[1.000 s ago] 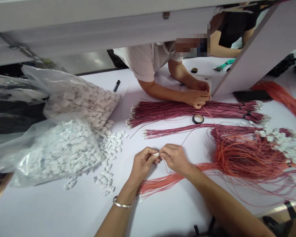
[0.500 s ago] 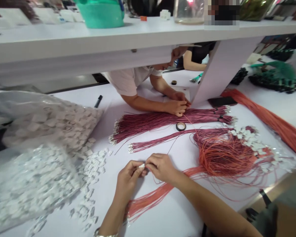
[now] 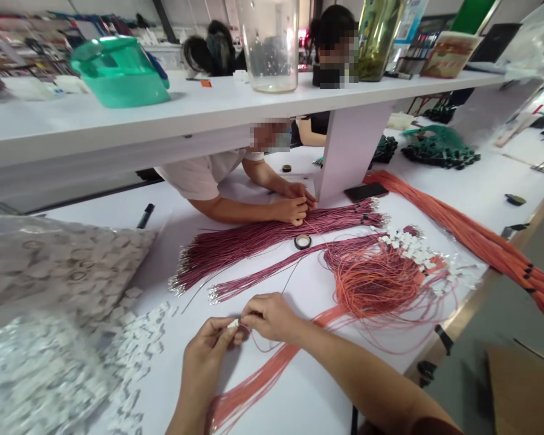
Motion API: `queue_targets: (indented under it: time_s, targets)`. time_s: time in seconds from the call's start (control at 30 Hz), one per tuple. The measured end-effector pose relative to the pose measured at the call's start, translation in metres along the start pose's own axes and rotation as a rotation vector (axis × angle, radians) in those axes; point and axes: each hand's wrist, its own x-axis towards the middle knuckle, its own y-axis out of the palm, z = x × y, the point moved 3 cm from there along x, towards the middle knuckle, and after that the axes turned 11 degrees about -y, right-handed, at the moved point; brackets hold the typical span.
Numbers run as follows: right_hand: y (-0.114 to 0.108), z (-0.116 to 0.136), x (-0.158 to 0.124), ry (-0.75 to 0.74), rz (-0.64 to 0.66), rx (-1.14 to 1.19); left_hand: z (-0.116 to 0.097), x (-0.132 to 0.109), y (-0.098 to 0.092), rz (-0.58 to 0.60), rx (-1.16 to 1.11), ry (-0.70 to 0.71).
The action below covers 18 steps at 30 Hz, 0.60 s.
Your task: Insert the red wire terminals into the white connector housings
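pinching a small white connector between thumb and forefinger, the left hand sits low in the frame, a little left of centre, its fingers closed tight on the part. the right hand meets it just to the right, fingertips pressed together on a thin orange wire whose end goes to the connector; the wire loops down below the hands. under both forearms an orange bundle runs across the white tabletop toward the lower left. to the right of centre lies an orange tangle with white connectors scattered over its upper edge. above the hands two dark red bundles stretch across mid-frame, a tape roll between them. a co-worker's hands rest on the upper red bundle, touching it. at the lower left clear bags hold white connectors, with loose ones spilled beside them. a black marker lies at centre left. a shelf crosses the upper frame, carrying a green tub and a clear jar.
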Motion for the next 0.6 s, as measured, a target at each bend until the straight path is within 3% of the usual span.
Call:
queue_targets:
  time_s: [0.17,0.33,0.47,0.53,0.6]
  targets:
    - [-0.018,0.01,0.007,-0.004,0.124,-0.044,-0.016,-0.004,-0.009,-0.07,0.123,0.046]
    - [-0.037,0.048,-0.003,-0.087,0.201,-0.235,-0.045,-0.025,-0.015,-0.147,0.361,0.124]
    - [-0.055,0.073,-0.015,-0.097,0.027,-0.425,-0.07,-0.059,0.008,-0.169,0.353,0.223]
    - [-0.082,0.079,-0.023,-0.145,-0.137,-0.461,-0.081,-0.073,0.02,-0.116,0.253,0.323]
    - [-0.127,0.077,-0.036,-0.195,-0.34,-0.468,-0.085,-0.079,0.023,-0.135,0.234,0.392]
